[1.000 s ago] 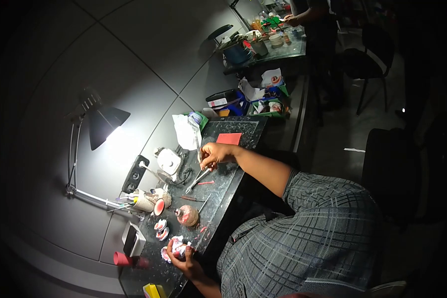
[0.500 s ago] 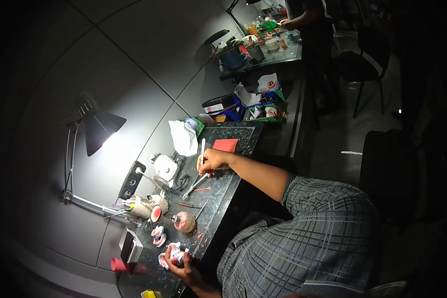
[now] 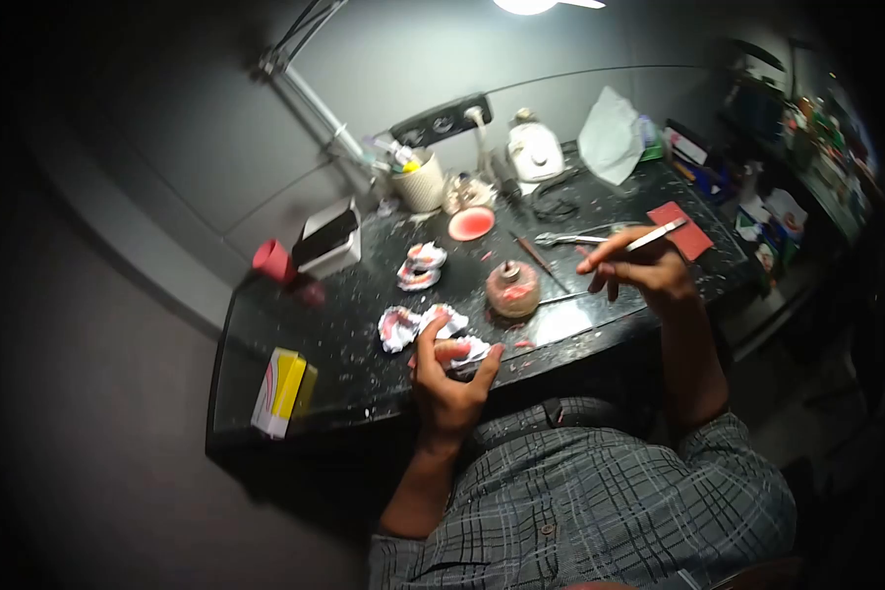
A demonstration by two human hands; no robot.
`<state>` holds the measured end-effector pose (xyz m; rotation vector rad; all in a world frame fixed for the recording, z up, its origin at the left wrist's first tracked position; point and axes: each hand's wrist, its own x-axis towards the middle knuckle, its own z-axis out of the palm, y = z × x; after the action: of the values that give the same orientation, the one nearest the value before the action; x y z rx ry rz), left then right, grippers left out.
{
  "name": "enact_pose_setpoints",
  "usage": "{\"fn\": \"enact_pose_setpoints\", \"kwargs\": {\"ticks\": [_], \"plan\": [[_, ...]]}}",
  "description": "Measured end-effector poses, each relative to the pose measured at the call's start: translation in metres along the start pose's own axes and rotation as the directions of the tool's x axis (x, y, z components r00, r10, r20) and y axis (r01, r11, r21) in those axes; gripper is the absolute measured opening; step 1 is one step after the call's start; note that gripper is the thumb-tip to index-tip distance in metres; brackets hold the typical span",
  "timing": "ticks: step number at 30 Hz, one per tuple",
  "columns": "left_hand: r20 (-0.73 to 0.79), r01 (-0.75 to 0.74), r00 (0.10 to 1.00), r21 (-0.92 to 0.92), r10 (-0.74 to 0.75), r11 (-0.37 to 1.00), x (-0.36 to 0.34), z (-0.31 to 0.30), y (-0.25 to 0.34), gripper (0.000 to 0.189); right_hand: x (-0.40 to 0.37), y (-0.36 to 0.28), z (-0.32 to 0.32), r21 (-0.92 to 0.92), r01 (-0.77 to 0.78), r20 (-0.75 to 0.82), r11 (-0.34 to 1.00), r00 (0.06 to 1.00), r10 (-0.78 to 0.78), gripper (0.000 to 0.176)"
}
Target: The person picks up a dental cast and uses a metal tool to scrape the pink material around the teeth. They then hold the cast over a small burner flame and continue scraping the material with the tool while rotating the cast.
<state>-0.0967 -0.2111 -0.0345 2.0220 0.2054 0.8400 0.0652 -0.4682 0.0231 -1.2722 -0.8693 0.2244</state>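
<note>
My left hand [image 3: 448, 391] curls around a white plaster dental model [image 3: 472, 349] with pink on it, near the bench's front edge. Beside it lie more plaster pieces, among them a horseshoe-shaped dental cast [image 3: 397, 329]. My right hand [image 3: 644, 267] is raised over the bench, gripping a slim tool with a pale metallic handle [image 3: 656, 234]; its working end is hidden. Close to that hand are a red wax sheet [image 3: 693, 236] and a metal instrument [image 3: 572, 239]. A round glass burner [image 3: 512, 290] stands between my hands. Behind the casts sits a stacked pair of dental models [image 3: 422, 265].
A brown-handled tool [image 3: 533, 252] lies behind the burner, near a pink-filled round dish [image 3: 472, 223]. Along the wall stand a tool pot [image 3: 419, 184], a white device [image 3: 535, 150] and a plastic bag [image 3: 612, 136]. A yellow-and-white box [image 3: 281, 391] and red cup [image 3: 273, 262] occupy the left.
My view has swung left and down onto the bench. The tool in my right hand has gone from upright to slanting. My left hand still holds the dental model.
</note>
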Motion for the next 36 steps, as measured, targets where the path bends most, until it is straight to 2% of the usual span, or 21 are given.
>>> {"fn": "enact_pose_setpoints", "kwargs": {"ticks": [1,2,3,5,6,7,8,9,11,14,19,21,23,27,31,36], "plan": [[0.005,0.008,1.0,0.008,-0.008,1.0,0.001,-0.002,0.007,0.071,-0.003,-0.002,0.016,-0.024,0.047,0.061,0.999,0.997,-0.045,0.014],[-0.007,0.004,1.0,0.02,-0.004,1.0,0.002,-0.004,0.013,0.071,-0.007,0.002,0.031,0.082,0.057,0.094,0.995,0.994,-0.065,0.016],[-0.011,-0.008,1.0,0.033,0.008,0.999,0.003,-0.006,0.019,0.071,-0.01,-0.005,0.047,-0.044,0.074,0.114,0.996,0.991,-0.069,0.015],[-0.013,0.019,1.0,0.052,-0.019,0.998,0.004,-0.01,0.03,0.073,-0.014,-0.012,0.071,-0.136,0.12,0.119,0.983,0.987,-0.104,0.018],[-0.034,-0.006,0.999,0.085,0.009,0.996,0.003,-0.011,0.035,0.075,-0.016,-0.008,0.081,-0.034,0.119,0.078,0.992,0.99,-0.116,0.02],[-0.054,-0.033,0.998,0.116,0.039,0.993,0.004,-0.012,0.037,0.076,-0.014,-0.008,0.087,-0.025,0.112,0.079,0.993,0.991,-0.109,0.02],[-0.049,-0.067,0.996,0.178,0.076,0.982,0.005,-0.014,0.038,0.08,-0.011,-0.011,0.091,-0.196,0.285,0.102,0.938,0.958,-0.269,0.019],[-0.047,-0.062,0.996,0.18,0.072,0.982,0.004,-0.015,0.04,0.08,-0.009,-0.014,0.095,-0.356,0.441,0.152,0.824,0.897,-0.415,0.019],[-0.046,-0.179,0.979,0.276,0.199,0.944,0.004,-0.017,0.047,0.076,-0.011,-0.015,0.105,-0.416,0.476,0.139,0.775,0.875,-0.463,0.016],[-0.019,-0.235,0.967,0.313,0.254,0.92,0.001,-0.019,0.046,0.081,-0.013,-0.012,0.116,-0.399,0.5,0.102,0.769,0.857,-0.505,0.017],[0.013,-0.305,0.949,0.284,0.314,0.909,-0.002,-0.017,0.041,0.084,-0.013,-0.01,0.124,-0.439,0.545,0.139,0.714,0.826,-0.546,0.02],[-0.03,-0.348,0.927,0.307,0.374,0.886,-0.001,-0.016,0.04,0.079,-0.016,-0.009,0.126,-0.432,0.539,0.131,0.723,0.831,-0.541,0.02],[-0.009,-0.288,0.953,0.265,0.301,0.92,-0.006,-0.016,0.045,0.077,-0.015,-0.005,0.126,-0.432,0.56,0.12,0.707,0.813,-0.57,0.02],[-0.02,-0.386,0.914,0.273,0.406,0.881,-0.007,-0.013,0.038,0.067,-0.02,0.001,0.133,-0.483,0.563,0.107,0.67,0.798,-0.593,0.02],[-0.044,-0.386,0.91,0.279,0.413,0.88,-0.01,-0.011,0.037,0.063,-0.023,0.002,0.138,-0.513,0.581,0.085,0.632,0.767,-0.636,0.021],[-0.077,-0.481,0.839,0.358,0.539,0.8,-0.012,-0.011,0.026,0.049,-0.027,0.0,0.139,-0.512,0.613,0.131,0.602,0.748,-0.651,0.027]]}}
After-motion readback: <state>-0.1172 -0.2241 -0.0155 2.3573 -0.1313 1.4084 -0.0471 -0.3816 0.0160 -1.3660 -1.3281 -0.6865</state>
